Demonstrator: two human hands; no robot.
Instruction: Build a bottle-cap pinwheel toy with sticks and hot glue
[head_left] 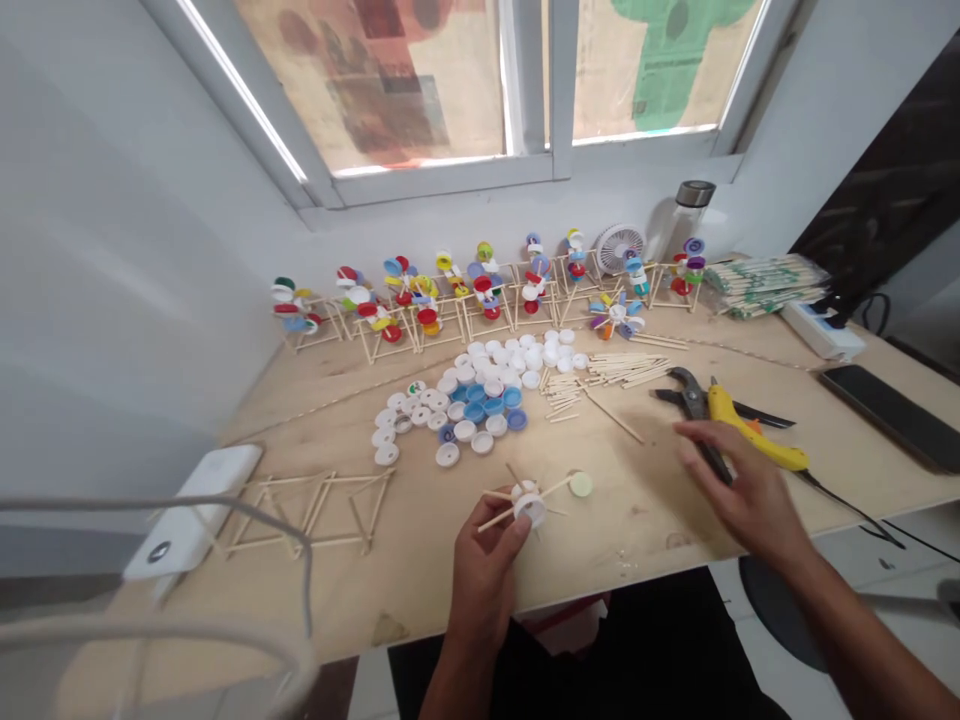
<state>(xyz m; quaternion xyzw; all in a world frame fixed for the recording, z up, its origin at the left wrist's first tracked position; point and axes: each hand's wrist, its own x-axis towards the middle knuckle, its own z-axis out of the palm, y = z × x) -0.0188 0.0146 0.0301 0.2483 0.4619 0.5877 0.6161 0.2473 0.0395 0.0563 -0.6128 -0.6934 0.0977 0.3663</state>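
In my left hand [487, 560], thumb and fingers pinch a small wheel frame of white bottle caps [529, 508] with thin wooden sticks radiating from it. A pale green cap [581, 484] lies just right of it, by a stick's end. My right hand [739, 490], slightly blurred, is at the dark pliers [694, 395], its fingers apart over their handle; whether they touch it is unclear. Beside that hand lies a yellow glue gun [754, 432] with a black cable. Cut wooden sticks [626, 369] and a pile of white and blue caps [480, 392] lie beyond my hands.
Finished cap wheels on stick stands [487, 300] line the wall. Stick frames [307, 515] and a white device [193, 512] sit at left. Rightward are a phone [892, 415], power strip [823, 332], packed sticks [765, 285], small fan [619, 249] and bottle [686, 225].
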